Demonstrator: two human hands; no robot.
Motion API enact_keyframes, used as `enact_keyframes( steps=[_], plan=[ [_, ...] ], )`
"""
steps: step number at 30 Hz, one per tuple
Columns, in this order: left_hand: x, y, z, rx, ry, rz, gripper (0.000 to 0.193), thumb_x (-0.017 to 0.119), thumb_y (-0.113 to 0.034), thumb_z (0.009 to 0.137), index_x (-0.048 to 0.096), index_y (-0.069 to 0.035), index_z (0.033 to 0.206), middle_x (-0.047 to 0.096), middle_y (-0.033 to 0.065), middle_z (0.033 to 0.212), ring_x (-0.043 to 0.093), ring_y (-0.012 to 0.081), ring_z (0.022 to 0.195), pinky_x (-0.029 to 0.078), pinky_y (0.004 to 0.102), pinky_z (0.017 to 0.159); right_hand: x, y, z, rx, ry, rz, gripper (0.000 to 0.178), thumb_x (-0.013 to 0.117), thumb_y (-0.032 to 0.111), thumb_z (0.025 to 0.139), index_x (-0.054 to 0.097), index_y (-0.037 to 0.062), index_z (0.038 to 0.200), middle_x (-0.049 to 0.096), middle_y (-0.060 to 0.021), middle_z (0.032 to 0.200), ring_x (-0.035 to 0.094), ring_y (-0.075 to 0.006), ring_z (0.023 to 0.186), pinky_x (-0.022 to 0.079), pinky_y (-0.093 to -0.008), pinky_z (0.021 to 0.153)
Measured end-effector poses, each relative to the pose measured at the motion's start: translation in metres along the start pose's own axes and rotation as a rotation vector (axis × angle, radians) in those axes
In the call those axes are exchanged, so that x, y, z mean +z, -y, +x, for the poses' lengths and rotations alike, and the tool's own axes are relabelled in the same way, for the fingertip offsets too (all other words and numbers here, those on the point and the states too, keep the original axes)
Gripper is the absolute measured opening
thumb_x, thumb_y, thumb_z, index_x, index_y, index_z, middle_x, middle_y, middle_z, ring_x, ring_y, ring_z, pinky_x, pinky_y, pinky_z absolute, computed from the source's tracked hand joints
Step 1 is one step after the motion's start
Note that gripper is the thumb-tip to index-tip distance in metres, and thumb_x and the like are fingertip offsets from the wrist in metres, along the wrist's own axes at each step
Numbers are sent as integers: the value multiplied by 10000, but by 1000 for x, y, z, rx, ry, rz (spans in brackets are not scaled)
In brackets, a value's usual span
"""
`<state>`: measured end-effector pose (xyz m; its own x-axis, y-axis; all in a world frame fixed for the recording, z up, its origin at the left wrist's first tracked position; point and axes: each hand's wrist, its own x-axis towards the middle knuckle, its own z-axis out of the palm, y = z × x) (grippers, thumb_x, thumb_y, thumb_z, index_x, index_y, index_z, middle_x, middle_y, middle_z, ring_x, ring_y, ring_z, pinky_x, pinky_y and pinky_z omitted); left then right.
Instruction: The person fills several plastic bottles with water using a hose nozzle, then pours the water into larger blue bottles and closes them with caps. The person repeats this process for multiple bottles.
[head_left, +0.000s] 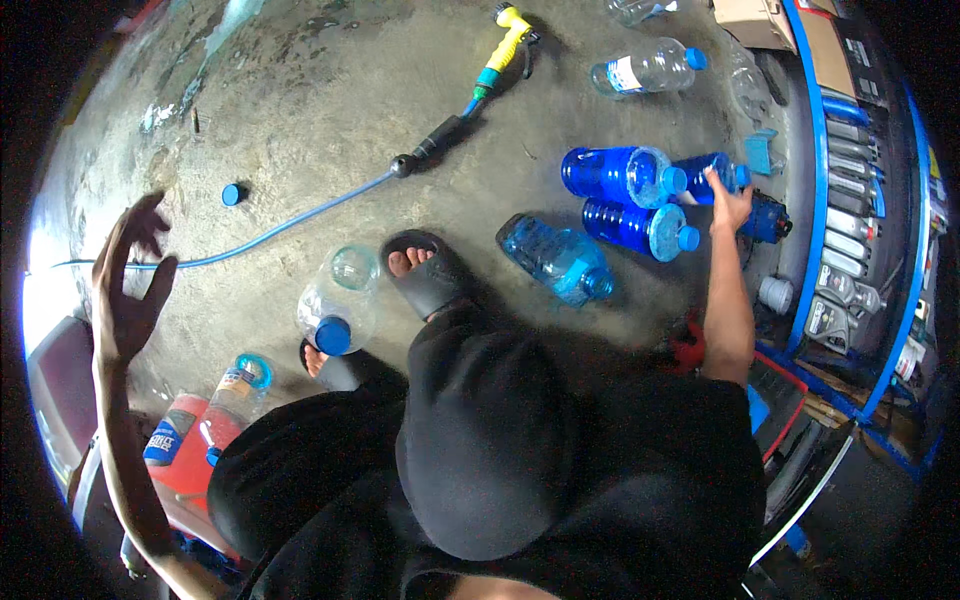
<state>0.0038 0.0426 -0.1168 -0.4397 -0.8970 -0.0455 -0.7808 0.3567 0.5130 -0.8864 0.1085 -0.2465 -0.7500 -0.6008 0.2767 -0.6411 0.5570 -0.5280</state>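
My right hand [731, 207] is closed on a blue bottle [697, 178] near its capped end, at the right. Two more bottles of dark blue liquid, an upper one [605, 176] and a lower one [622, 226], lie just left of it with their light blue caps facing right. Below these lies a paler blue bottle [552, 256]. Raised over the floor at the left, my left hand [130, 285] has its fingers apart and holds nothing. By my feet is a clear bottle [325, 295] with a dark blue cap. A loose blue cap [234, 194] lies farther left.
A blue hose [300, 227] with a yellow spray nozzle [508, 45] crosses the concrete floor. Clear bottles, including a blue-capped one [645, 70], lie at the far right. A blue-framed shelf [815, 180] holds several grey bottles. A red container [185, 440] stands at the lower left.
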Motion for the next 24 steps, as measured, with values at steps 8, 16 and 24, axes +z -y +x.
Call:
enact_keyframes(
  steps=[8,16,24],
  plan=[
    [-29,22,-56,-214,-9,54,765,660,120,813,563,-96,1541,691,97,1102,625,190,949,525,345,944,-6,-66,-47,95,23,427,801,987,73,741,587,23,1433,678,-114,1333,655,-245,1205,535,-402,1064],
    [-37,1,-74,-230,105,140,740,692,98,815,572,-76,1524,690,114,1169,631,220,951,533,355,925,-29,-83,-50,62,269,458,1056,951,37,779,323,44,1629,496,-173,1569,534,-289,1395,453,-444,1167],
    [-64,-51,-157,-538,431,156,649,800,-136,854,589,-100,1467,628,199,1404,621,419,1266,518,463,1076,-137,106,-113,-301,-221,296,670,697,487,963,545,42,1441,586,-231,1375,598,-400,1191,472,-537,1040]
  ],
)
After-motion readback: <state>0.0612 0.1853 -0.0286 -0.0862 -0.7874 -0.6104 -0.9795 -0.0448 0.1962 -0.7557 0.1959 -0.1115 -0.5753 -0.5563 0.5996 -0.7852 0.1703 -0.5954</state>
